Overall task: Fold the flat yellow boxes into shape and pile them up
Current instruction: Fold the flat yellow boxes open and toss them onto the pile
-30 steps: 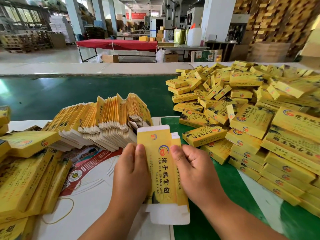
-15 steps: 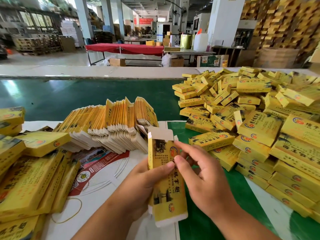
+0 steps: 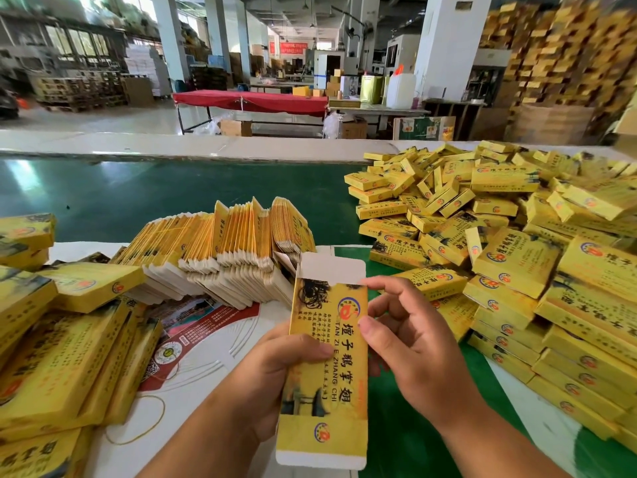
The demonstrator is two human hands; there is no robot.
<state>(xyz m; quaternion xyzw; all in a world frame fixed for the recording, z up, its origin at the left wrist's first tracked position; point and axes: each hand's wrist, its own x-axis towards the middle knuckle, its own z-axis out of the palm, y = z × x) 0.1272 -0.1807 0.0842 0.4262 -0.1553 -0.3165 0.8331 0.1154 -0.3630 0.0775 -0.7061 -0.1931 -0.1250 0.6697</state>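
L hand (image 3: 275, 370) grips yellow box (image 3: 324, 374), R hand (image 3: 410, 343) pinches its edge, prob. top flap open

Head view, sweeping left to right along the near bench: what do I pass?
Loose yellow packs at the left edge → fanned stack of flat boxes → left hand → held box → right hand → heap of folded boxes.

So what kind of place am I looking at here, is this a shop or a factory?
Most likely a factory packing floor, not a shop. Both hands hold one yellow box at a green-topped worktable, between a stack of flat box blanks and a heap of folded boxes. Stacked pallets stand behind.
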